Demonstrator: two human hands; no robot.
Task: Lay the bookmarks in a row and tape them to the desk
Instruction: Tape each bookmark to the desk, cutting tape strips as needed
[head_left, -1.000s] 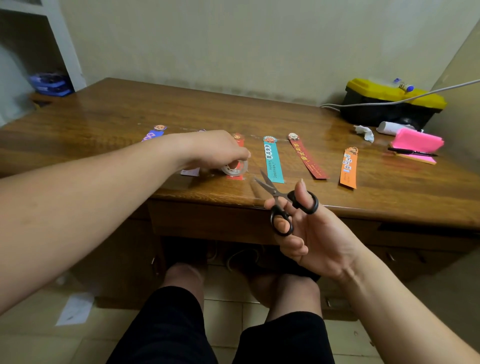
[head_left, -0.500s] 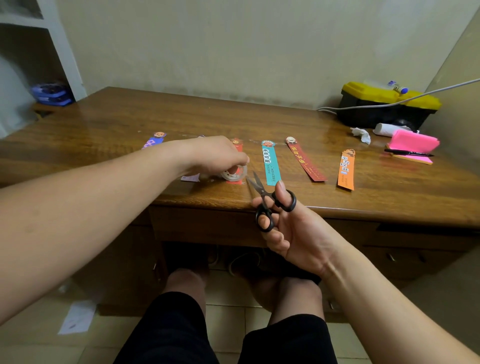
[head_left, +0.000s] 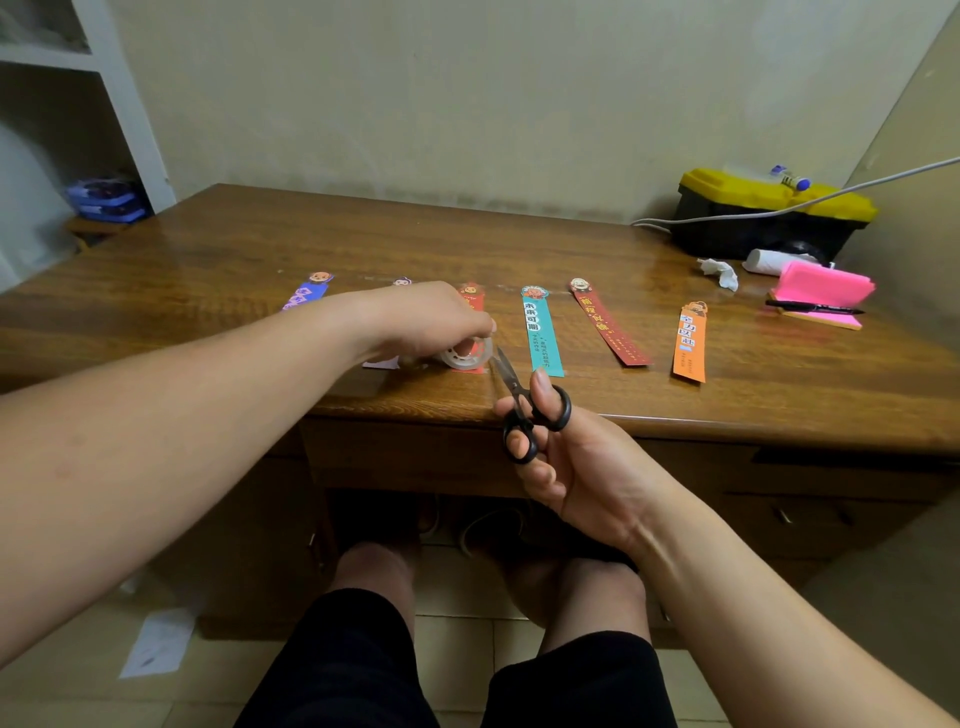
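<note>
Here lie six bookmarks (head_left: 542, 332); left hand (head_left: 431, 319) grips one tape roll (head_left: 467, 356), right hand (head_left: 582, 467) scissors (head_left: 519, 400).

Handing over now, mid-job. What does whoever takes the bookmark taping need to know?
Left hand: grip on the clear tape roll, at the red paper bookmark's near end.
Right hand: holds small black scissors, blades pointing at the roll.
Done: six bookmarks lie side by side on the wooden desk; the orange bookmark sits nearer the edge.
Left: cut tape, stick them down; taped ones, cannot tell.
</note>
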